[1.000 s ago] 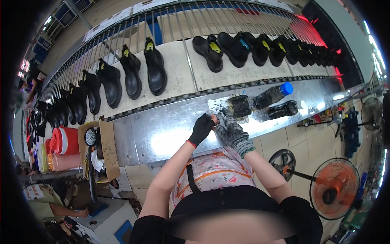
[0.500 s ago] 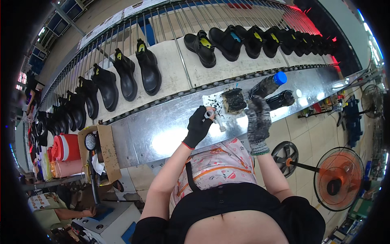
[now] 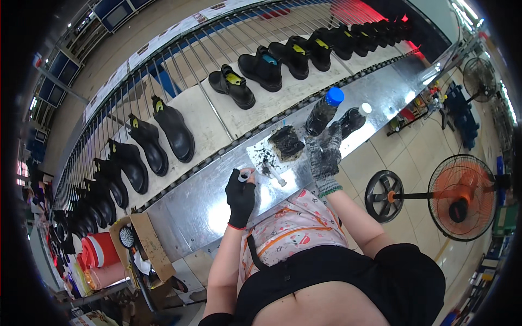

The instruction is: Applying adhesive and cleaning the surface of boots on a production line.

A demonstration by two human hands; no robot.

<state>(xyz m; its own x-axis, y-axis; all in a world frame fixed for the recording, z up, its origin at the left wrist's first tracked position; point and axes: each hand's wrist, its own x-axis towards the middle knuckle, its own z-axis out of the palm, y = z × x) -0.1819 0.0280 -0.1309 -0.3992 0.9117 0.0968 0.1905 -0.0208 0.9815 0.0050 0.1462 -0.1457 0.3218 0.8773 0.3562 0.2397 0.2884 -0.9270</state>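
Note:
My left hand (image 3: 241, 201), in a black glove with bare fingertips, pinches a small white ring-shaped piece (image 3: 244, 175) above the metal table. Close to it, a whitish tube-like piece (image 3: 279, 178) lies by a white sheet (image 3: 255, 154) spotted with black. On that sheet rests a black-stained pad (image 3: 286, 143). My right hand (image 3: 325, 156), in a grey knit glove, has its fingers stretched out and apart near the bases of two dark bottles, one blue-capped (image 3: 319, 117), the other with a white cap (image 3: 365, 109) showing at its top. Whether it touches them I cannot tell.
Black boots (image 3: 174, 130) stand in a row on the pale rack beyond the metal table (image 3: 185, 217). At left is a cardboard box (image 3: 149, 244) holding a round-headed brush (image 3: 126, 236), near a red container (image 3: 103, 249). An orange fan (image 3: 462, 195) stands at right.
My view has turned, so the scene shifts leftward. My left hand is farther from the tube-like piece and still holds the ring. My right hand has moved closer to the bottles.

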